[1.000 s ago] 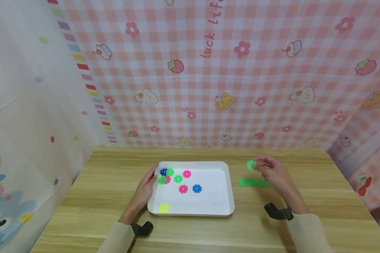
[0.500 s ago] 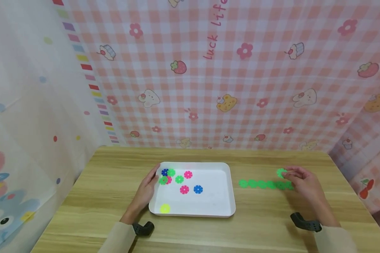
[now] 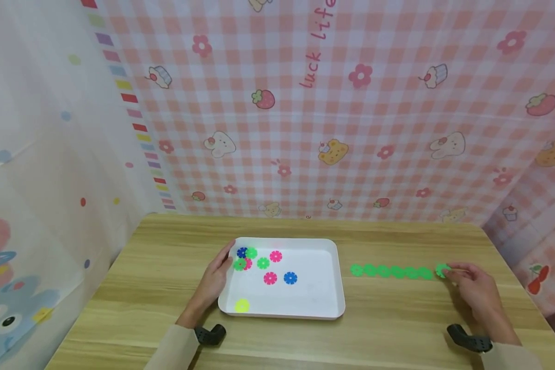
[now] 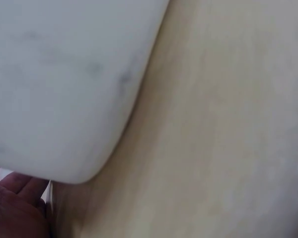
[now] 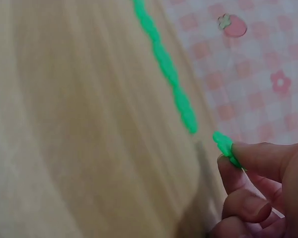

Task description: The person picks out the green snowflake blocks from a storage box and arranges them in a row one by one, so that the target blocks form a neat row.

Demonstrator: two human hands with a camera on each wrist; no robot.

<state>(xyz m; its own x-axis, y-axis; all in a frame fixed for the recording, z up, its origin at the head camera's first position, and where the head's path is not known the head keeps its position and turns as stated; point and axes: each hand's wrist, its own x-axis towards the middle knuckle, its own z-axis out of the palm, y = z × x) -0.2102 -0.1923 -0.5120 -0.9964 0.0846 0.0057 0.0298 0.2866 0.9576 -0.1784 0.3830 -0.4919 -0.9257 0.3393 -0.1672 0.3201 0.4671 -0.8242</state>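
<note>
My right hand [image 3: 478,289] pinches a green snowflake disc [image 3: 442,270] between thumb and fingertips, at the right end of a row of several green discs [image 3: 390,272]. The right wrist view shows a small gap between the held disc [image 5: 224,145] and the row's near end [image 5: 188,121]. On the left, my left hand [image 3: 214,276] holds the left side of a white tray [image 3: 312,303], its fingers along the rim. Several discs lie in the tray: green [image 3: 263,263], pink [image 3: 270,278], blue [image 3: 290,278], dark blue [image 3: 242,252] and yellow [image 3: 242,306].
The wooden table [image 3: 287,344] carries the tray near its middle and the green row to the right. A pink checked cloth [image 3: 296,123] hangs behind the table, and a white patterned cloth [image 3: 41,154] hangs on the left.
My right hand has carried the green disc rightward and down, from above the row to its right end. The left hand stays on the tray.
</note>
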